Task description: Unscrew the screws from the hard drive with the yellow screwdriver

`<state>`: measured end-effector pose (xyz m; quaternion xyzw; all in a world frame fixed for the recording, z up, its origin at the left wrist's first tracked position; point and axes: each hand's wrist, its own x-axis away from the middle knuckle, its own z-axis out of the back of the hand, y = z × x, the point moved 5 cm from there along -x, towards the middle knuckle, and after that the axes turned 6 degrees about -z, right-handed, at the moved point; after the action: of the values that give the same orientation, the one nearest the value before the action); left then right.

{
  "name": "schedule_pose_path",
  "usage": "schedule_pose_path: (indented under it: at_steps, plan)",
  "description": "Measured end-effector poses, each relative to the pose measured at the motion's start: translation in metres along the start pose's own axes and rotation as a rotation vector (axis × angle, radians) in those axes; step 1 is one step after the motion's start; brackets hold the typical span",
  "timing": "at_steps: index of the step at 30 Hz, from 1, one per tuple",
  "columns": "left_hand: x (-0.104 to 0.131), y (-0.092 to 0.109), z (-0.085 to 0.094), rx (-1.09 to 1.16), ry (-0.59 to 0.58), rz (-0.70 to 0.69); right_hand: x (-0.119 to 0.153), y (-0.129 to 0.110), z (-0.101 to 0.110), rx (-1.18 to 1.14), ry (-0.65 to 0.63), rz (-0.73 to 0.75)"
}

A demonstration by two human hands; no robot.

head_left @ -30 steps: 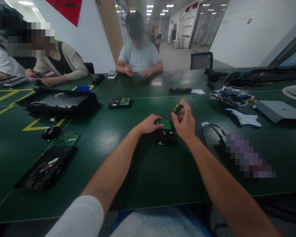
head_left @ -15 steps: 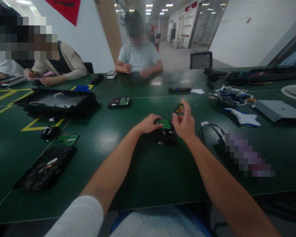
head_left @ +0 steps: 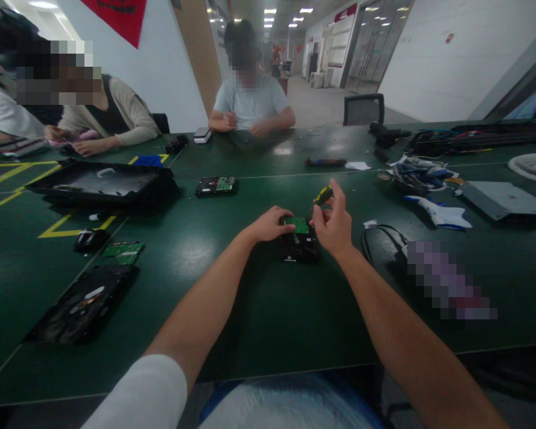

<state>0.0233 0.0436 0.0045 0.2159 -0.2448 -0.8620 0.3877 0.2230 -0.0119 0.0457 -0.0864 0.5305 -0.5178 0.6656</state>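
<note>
A black hard drive [head_left: 298, 245] lies on the green table in front of me, its green circuit board [head_left: 300, 224] facing up at the far end. My left hand [head_left: 268, 226] grips the drive's left side, thumb resting over the board's edge. At the right side, my right hand [head_left: 336, 226] pinches a small screwdriver [head_left: 324, 195] with a yellow-and-black handle. The handle leans up and away to the right. Its tip is hidden by my fingers, so contact with a screw cannot be made out.
Another hard drive [head_left: 216, 185] lies farther back. Leftward are a black tray [head_left: 102, 182], a mouse [head_left: 90, 239], a loose circuit board [head_left: 125, 252] and a black casing [head_left: 83, 304]. Rightward sit a cable [head_left: 379, 229], a metal box [head_left: 509, 199] and bundled wires [head_left: 420, 173]. Two people work across the table.
The screwdriver handle has turned in my right fingers, showing more yellow. Both my hands and the hard drive stay in nearly the same place.
</note>
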Motion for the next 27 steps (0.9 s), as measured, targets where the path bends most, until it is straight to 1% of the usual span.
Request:
schedule_pose_path:
  at_steps: [8,14,19,24,27]
  plan:
    - [0.0008,0.0001,0.0000,-0.004,-0.001,-0.004,-0.0005,0.0005,0.0015,0.029,0.036,0.003]
    - [0.0009,-0.0017,-0.0001,0.013,0.004,0.010,-0.0005,-0.0003,0.0010,-0.010,0.016,-0.013]
    - [0.0004,-0.0017,-0.0003,0.006,-0.006,0.008,-0.0011,-0.0004,0.0020,0.030,0.032,-0.002]
    - [0.0007,-0.0008,0.0007,0.009,-0.006,0.004,-0.0008,-0.0007,0.0020,-0.001,0.000,-0.012]
    - [0.0005,-0.0009,0.0004,0.010,-0.020,0.006,-0.0013,-0.0002,0.0021,0.006,0.004,-0.018]
